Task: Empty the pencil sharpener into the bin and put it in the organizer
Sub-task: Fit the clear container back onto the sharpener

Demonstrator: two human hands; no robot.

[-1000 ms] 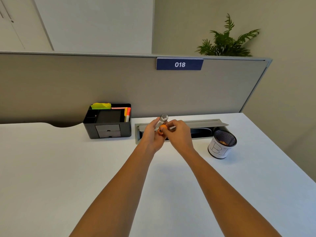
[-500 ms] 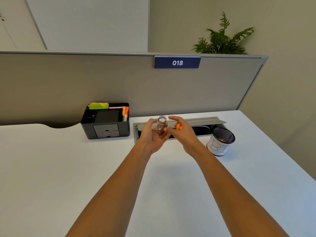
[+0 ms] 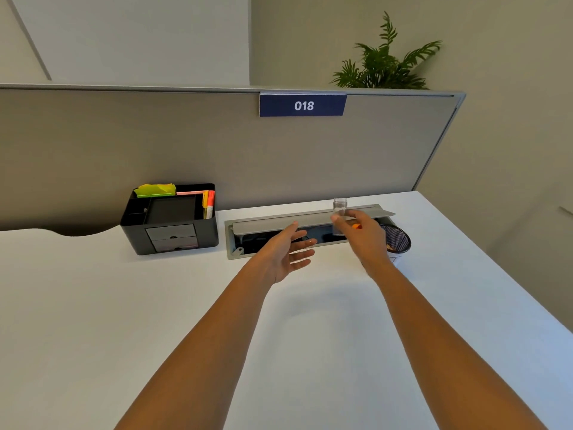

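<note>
I see the sharpener split in two parts, both in my right hand (image 3: 366, 235). The clear cup (image 3: 339, 217) is a small see-through cylinder, standing upright with its open mouth up, pinched between thumb and fingertips; I cannot tell whether shavings lie inside. The orange cap (image 3: 357, 226) shows only as a small bright sliver behind the fingers of the same hand. Both parts hang in the air above the open cable tray (image 3: 248, 226) at the far edge of the bench (image 3: 93, 321), just left of the bin (image 3: 400, 240).

The bin is a black mesh cup with a white band, standing near the far right corner of the bench, partly hidden by my right wrist. Brownish bits show inside it.

My right arm reaches forward from the lower right, the hand closed on the cup and cap. My left hand (image 3: 285, 249) holds nothing: it is spread wide, palm turned toward the right, fingers pointing toward the cable tray, hovering over the bench well apart from the right hand.

The organizer (image 3: 170, 240) is a black box with two small grey drawers, against the far edge to the left of the tray, with yellow-green notes (image 3: 156, 190) and markers (image 3: 209, 203) in its top compartments.
</note>
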